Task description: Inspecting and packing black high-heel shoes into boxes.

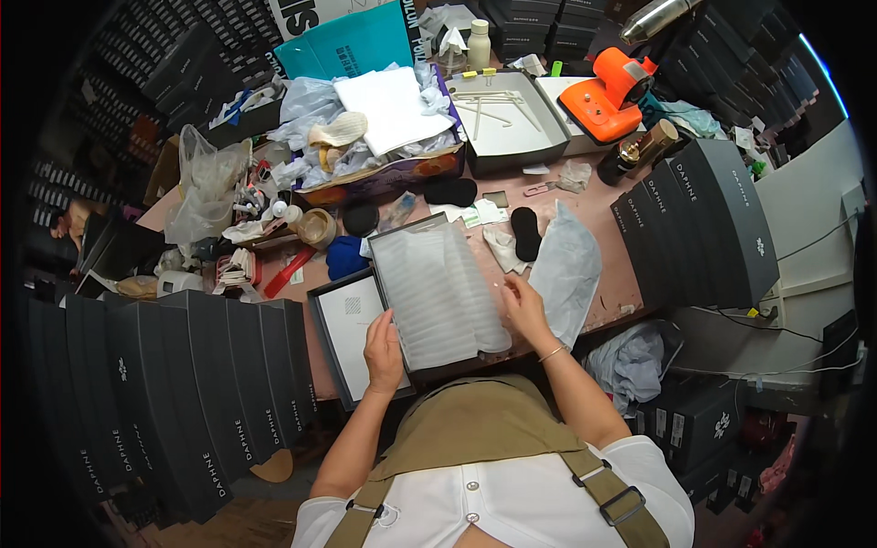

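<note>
A fanned stack of translucent white sheets point(438, 292) lies in front of me in a shallow grey-edged tray or lid. Beside it, on the left, sits a dark shoebox point(352, 320) with a white inside. My left hand point(384, 354) rests at the stack's lower left edge, fingers stretched out and holding nothing that shows. My right hand point(525, 309) is at the stack's right edge, its thumb and fingers drawn together; anything pinched there is too small to make out. To its right lies a pale translucent bag point(566, 269).
Dark shoeboxes stand in rows at left point(174, 384) and right point(703, 219). Behind are a carton of crumpled tissue paper point(384, 178), a tray of thin sticks point(498, 114) and an orange device point(603, 100). A black oval pad point(525, 233) lies near my right hand.
</note>
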### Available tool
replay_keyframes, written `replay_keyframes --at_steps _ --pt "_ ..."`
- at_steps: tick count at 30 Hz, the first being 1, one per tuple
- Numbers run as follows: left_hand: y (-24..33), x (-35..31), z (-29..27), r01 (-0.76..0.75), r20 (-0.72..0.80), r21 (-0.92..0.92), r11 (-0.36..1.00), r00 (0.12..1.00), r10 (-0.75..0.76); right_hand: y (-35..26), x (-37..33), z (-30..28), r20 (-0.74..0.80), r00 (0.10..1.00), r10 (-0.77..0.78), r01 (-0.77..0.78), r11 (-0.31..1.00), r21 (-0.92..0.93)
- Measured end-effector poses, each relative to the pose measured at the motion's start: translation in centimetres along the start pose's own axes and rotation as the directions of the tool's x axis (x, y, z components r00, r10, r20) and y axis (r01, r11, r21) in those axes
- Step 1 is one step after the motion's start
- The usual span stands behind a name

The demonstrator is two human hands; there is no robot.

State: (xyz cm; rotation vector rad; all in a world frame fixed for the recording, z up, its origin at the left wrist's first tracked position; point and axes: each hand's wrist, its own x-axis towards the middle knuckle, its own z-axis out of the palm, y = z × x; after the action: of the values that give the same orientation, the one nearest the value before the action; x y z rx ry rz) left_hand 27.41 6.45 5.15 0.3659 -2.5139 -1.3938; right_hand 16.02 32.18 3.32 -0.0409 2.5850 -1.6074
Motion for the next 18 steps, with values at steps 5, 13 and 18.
replay_keyframes --at_steps 5,13,18 --pt "-1.9 4.2 5.4 -0.499 0.494 0.487 0.717 0.834 0.245 8.2 -0.7 5.7 0.311 0.858 0.409 -0.486 0.842 0.234" --pt "-2.3 5.8 10.0 -0.490 0.611 0.775 0.399 0.742 -0.276 4.0 0.6 5.4 0.327 0.825 0.461 -0.551 0.786 0.280" --pt "-1.8 5.2 9.1 -0.537 0.638 0.765 0.355 0.709 -0.301 6.8 0.8 7.9 0.510 0.697 0.503 -0.700 0.632 0.332"
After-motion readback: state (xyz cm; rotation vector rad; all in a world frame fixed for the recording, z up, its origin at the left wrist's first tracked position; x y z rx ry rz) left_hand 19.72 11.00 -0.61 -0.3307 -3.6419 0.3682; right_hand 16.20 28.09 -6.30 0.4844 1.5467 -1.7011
